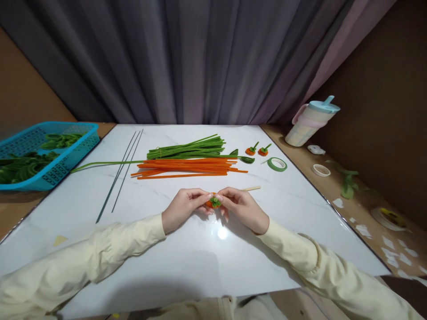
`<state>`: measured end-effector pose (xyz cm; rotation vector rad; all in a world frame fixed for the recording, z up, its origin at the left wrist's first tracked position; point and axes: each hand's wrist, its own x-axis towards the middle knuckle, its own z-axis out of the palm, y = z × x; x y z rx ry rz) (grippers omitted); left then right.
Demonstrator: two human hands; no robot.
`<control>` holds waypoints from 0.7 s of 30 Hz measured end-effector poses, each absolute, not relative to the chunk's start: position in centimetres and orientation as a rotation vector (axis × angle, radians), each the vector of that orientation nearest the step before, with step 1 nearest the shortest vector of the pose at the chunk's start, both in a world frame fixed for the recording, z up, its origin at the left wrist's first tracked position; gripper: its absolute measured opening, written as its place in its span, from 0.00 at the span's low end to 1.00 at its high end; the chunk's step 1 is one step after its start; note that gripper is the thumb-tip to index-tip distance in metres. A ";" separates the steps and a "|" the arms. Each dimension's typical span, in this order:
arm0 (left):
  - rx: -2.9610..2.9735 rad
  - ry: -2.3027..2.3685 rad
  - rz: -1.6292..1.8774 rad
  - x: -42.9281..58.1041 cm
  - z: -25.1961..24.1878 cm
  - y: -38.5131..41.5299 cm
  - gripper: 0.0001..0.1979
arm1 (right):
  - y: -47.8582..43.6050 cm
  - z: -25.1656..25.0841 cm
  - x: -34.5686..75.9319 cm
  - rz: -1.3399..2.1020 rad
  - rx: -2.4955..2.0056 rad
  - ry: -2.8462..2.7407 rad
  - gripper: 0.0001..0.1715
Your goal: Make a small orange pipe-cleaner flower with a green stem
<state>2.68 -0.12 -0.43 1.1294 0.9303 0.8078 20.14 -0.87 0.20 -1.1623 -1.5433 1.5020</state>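
Note:
Both hands meet over the middle of the white tabletop (140, 266). Between them is a small orange pipe-cleaner persimmon (214, 202) with a green top facing up. My left hand (183, 206) pinches its left side with thumb and fingers. From the right, my right hand (242, 206) grips it the same way, thumb over the green part. A thin wooden stick (251, 188) lies just behind my right hand, partly hidden by it. Beyond the hands lie a bundle of orange pipe cleaners (187, 168) and a bundle of green pipe cleaners (190, 148).
Two finished-looking orange persimmons with stems (263, 151) lie near a roll of green tape (277, 164). Green leaves (247, 159) sit beside the bundles. Thin dark wires (120, 173) lie left. A blue basket (71, 153) holds green pieces. A tumbler (310, 124) stands at right.

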 end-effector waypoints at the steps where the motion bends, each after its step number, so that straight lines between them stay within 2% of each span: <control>1: 1.137 0.945 0.801 2.7 -0.5 0.0 0.15 | -0.7 0.1 20.3 1.484 -1.151 -1.539 0.21; 4: 1.296 1.058 0.715 2.3 -0.4 0.2 0.17 | -0.2 -0.1 20.9 1.366 -1.138 -1.573 0.19; 8: 1.851 1.196 0.697 1.1 0.3 0.7 0.15 | 0.3 -0.5 21.7 1.142 -1.176 -1.796 0.14; 11: 2.286 1.012 0.773 0.2 0.5 0.9 0.12 | 0.3 -0.6 22.0 0.933 -1.110 -1.977 0.10; 16: 2.678 0.740 0.809 0.0 -0.3 0.5 0.10 | -0.2 -0.6 21.9 0.586 -0.814 -2.212 0.05; 21: 2.918 0.655 0.878 0.1 -1.0 0.4 0.08 | -0.7 -0.5 21.7 0.122 -0.607 -2.419 0.06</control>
